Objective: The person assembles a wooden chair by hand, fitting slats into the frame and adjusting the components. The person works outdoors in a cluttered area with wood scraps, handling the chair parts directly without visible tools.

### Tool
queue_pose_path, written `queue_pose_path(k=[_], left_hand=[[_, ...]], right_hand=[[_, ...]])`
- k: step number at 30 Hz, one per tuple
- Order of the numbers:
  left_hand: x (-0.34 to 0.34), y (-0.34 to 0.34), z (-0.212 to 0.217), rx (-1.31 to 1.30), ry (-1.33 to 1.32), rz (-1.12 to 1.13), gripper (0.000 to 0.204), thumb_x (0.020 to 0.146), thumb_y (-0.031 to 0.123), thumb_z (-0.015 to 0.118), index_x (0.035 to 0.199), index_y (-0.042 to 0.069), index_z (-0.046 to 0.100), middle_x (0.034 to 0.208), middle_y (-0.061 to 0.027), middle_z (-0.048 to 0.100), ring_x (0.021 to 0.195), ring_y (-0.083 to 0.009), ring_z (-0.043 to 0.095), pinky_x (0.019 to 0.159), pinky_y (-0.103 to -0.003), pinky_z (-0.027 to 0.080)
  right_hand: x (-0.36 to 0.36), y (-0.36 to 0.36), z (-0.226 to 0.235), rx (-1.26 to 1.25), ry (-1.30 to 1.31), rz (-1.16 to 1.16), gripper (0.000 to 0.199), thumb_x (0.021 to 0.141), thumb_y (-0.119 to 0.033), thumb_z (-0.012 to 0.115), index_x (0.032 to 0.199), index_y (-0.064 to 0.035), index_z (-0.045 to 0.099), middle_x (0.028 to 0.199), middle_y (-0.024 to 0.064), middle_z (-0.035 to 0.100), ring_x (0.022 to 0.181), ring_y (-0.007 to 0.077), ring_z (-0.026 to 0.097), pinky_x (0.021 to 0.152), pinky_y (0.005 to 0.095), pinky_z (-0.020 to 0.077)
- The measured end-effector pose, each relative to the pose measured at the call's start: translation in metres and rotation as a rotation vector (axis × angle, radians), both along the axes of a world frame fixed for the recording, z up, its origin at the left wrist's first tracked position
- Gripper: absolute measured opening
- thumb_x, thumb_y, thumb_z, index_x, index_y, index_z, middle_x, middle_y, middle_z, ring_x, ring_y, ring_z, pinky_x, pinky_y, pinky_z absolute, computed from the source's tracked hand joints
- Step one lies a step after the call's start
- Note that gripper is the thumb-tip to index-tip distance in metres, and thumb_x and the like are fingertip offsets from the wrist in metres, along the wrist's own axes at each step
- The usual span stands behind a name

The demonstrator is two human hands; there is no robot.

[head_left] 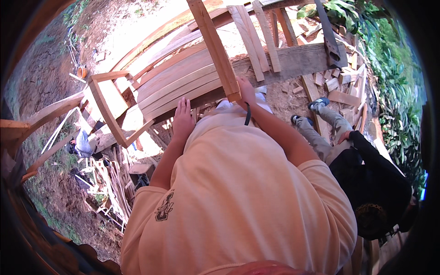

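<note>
Timber, 1 long pale squared batten (214, 46) with clean edges, runs from the right hand (246, 91) gripping its near end away up over the stacked planks (178, 82), where the left hand (182, 120) rests flat, fingers spread.

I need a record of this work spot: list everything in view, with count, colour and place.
Wooden bar: one, orange-brown, upright at centre top, lower end in the right hand.
Curved planks: several, light brown, stacked ahead of the hands.
Open wooden frame: one, orange-brown, left of the planks.
Thin slats: a few, pale, lying across a grey beam.
Offcuts: many, pale, on the ground at right.
Seated person: one, dark top, grey trousers, lower right.
Green plants: right edge.
Left hand: flat on the plank edge.
Right hand: gripping the bar.
</note>
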State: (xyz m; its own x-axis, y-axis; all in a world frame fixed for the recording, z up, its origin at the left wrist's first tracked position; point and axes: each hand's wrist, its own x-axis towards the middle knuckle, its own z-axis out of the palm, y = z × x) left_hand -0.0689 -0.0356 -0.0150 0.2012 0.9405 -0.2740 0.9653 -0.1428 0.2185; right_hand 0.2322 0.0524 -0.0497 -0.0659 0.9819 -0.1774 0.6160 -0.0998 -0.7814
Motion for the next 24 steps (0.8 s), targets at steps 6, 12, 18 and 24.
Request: queue_pose_path(k=[6,12,18,24], left_hand=[[0.003,-0.001,-0.004,0.021,0.011,-0.018,0.067,0.086,0.010,0.059,0.149,-0.003,0.042,0.158,-0.0234,0.036,0.147,-0.0394,0.034,0.119,-0.047,0.031],[0.010,-0.001,0.001,-0.002,0.019,0.008,0.071,0.086,0.015,0.064,0.150,-0.003,0.039,0.159,-0.0246,0.034,0.146,-0.0403,0.034,0.119,-0.047,0.031],[0.013,-0.003,0.001,-0.005,-0.005,0.060,0.074,0.085,0.017,0.067,0.151,-0.001,0.039,0.159,-0.0240,0.033,0.146,-0.0404,0.033,0.119,-0.047,0.032],[0.005,-0.001,0.004,0.091,-0.090,0.123,0.061,0.085,0.012,0.063,0.142,-0.004,0.047,0.150,-0.0233,0.045,0.140,-0.0367,0.043,0.115,-0.045,0.038]], right_hand=[[0.001,0.000,-0.001,0.013,0.019,0.012,0.030,0.081,-0.006,0.065,0.109,-0.0087,0.059,0.111,0.0182,0.064,0.107,0.0413,0.062,0.086,0.0488,0.0533],[0.005,0.003,-0.011,-0.029,-0.072,0.080,0.036,0.079,-0.012,0.071,0.113,-0.0105,0.060,0.116,0.0180,0.064,0.111,0.0400,0.062,0.088,0.0479,0.0535],[0.006,0.003,-0.009,0.004,-0.052,0.075,0.034,0.084,-0.019,0.068,0.116,-0.0086,0.067,0.114,0.0222,0.066,0.105,0.0421,0.065,0.086,0.0459,0.0545],[0.016,0.006,-0.023,-0.032,0.136,0.174,0.043,0.078,-0.009,0.072,0.119,-0.0047,0.058,0.109,0.0186,0.063,0.119,0.0414,0.053,0.096,0.0470,0.0485]])
